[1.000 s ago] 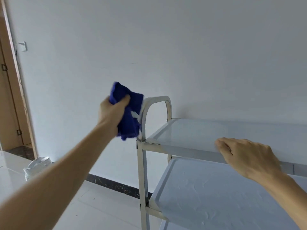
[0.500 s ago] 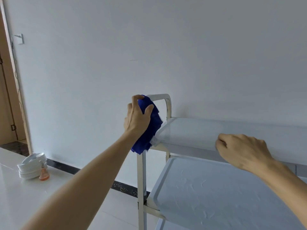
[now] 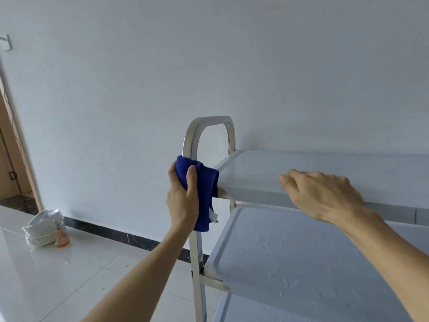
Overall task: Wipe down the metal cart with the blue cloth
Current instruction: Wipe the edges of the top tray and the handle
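Soft even daylight, wide-angle edge distortion

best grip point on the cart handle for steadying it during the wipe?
Probably the flat top bar of the cart handle, hand coming from above, fingers wrapped over. It is a bare horizontal span between two rounded corners. The left hand already holds the blue cloth around the near upright, and the right hand grips the top shelf edge.
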A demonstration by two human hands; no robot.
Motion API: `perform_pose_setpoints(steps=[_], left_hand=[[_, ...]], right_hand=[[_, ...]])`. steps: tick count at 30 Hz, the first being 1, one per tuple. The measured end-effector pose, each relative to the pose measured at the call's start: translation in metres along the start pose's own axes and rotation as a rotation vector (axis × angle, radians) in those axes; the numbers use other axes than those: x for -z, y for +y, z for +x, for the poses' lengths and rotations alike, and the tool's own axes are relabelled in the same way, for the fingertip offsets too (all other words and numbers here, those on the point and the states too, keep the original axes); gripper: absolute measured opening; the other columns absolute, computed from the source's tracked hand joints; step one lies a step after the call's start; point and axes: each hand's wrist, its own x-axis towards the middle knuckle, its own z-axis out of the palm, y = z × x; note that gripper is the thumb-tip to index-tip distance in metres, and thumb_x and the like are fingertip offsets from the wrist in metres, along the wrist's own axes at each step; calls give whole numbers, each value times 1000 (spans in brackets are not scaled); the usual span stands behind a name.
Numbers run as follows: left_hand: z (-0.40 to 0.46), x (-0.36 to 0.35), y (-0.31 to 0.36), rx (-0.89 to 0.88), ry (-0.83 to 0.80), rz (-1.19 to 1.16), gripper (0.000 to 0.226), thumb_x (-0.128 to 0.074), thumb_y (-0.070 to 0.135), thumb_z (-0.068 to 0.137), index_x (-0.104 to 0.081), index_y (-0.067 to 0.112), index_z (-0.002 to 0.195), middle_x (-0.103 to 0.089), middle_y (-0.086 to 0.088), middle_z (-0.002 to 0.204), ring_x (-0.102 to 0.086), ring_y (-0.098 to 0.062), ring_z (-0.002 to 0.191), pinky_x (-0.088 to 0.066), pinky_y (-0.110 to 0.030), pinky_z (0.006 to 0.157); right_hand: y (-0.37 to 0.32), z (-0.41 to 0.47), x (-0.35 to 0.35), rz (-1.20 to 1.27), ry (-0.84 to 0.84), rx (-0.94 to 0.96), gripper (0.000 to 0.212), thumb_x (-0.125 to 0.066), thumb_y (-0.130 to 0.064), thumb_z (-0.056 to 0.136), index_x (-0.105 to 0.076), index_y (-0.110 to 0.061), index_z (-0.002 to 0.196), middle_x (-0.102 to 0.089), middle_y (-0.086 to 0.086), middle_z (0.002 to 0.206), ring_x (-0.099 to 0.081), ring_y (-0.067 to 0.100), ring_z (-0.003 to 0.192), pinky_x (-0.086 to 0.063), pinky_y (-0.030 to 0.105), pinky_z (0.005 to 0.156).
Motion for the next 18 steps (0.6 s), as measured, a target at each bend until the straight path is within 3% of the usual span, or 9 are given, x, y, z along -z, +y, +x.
perform_pose_setpoints(steps=[4, 8, 13, 18], left_hand=[[18, 1, 20, -49, -74, 104, 42, -40, 64, 91, -33, 42, 127, -65, 4, 95, -64, -22, 78, -54, -42, 67], [60, -10, 55, -235, -22, 402, 41, -42, 52, 96, -30, 31, 130, -61, 0, 115, -57, -30, 82, -43, -40, 72], [91, -16, 82, -292, -109, 757, 47, -42, 49, 97, -33, 23, 136, -58, -12, 111, -48, -33, 77, -33, -38, 70], [50, -9, 46, -392, -14, 527, 57, -44, 43, 100, -21, 30, 150, -51, -9, 127, -56, -35, 80, -37, -36, 68]], right_hand=[[-1, 0, -1, -14, 14, 12, 49, -11, -55, 101, -52, -28, 97, -69, -6, 106, -62, 30, 99, -36, 39, 73], [-2, 1, -1, -4, 17, 9, 49, -11, -56, 101, -49, -28, 91, -69, -6, 101, -62, 29, 95, -38, 39, 72], [-1, -1, 0, 10, 6, -7, 47, -11, -58, 100, -46, -30, 86, -69, -7, 97, -60, 28, 89, -36, 38, 72], [-3, -1, -2, 13, 35, -35, 47, -13, -54, 100, -42, -26, 76, -67, -5, 87, -49, 29, 75, -37, 38, 70]])
